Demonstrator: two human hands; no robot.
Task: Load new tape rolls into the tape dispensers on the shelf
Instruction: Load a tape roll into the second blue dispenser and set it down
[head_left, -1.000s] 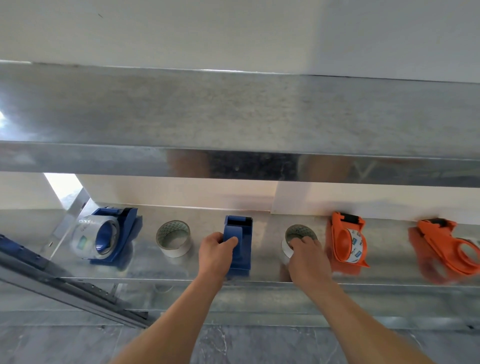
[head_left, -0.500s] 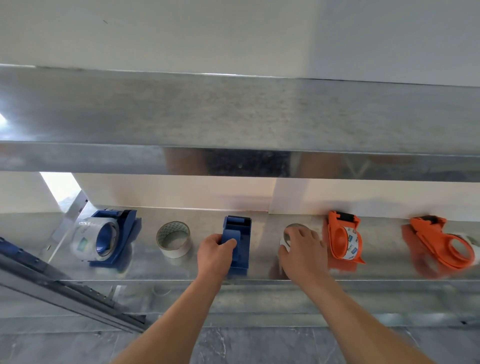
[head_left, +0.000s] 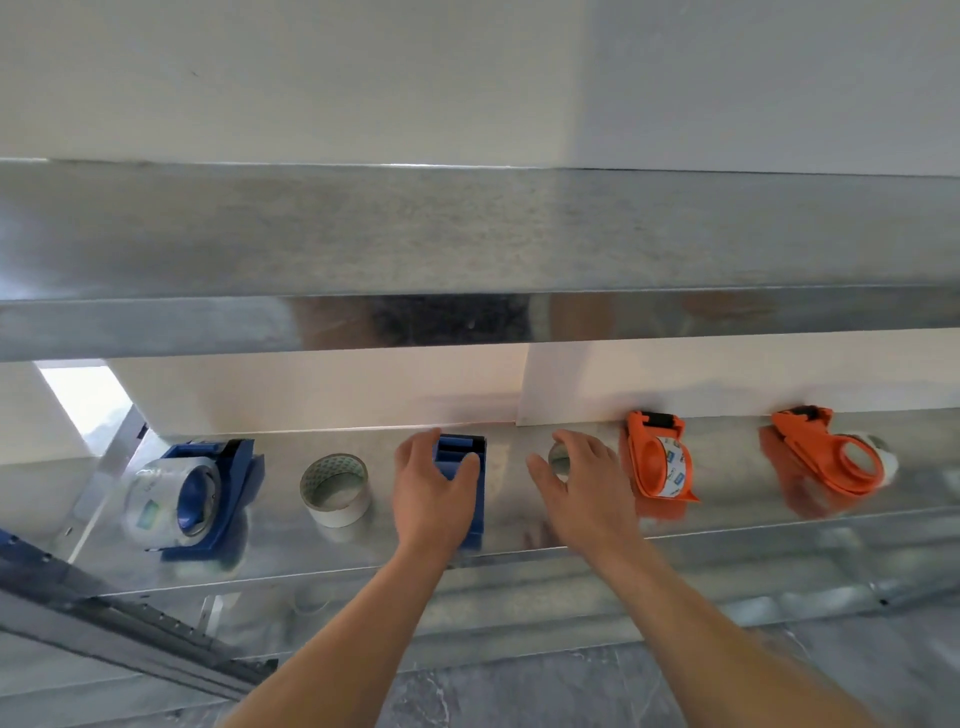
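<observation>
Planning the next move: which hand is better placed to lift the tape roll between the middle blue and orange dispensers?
Right. The right hand is over that tape roll, fingers spread; the left hand grips the blue dispenser.

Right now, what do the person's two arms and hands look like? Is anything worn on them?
Both forearms are bare down to the picture's edge: no sleeve shows on the left arm or the right arm. The left hand and the right hand wear no gloves; no watch, bracelet or ring is visible, though slight blur could hide a thin ring.
</observation>
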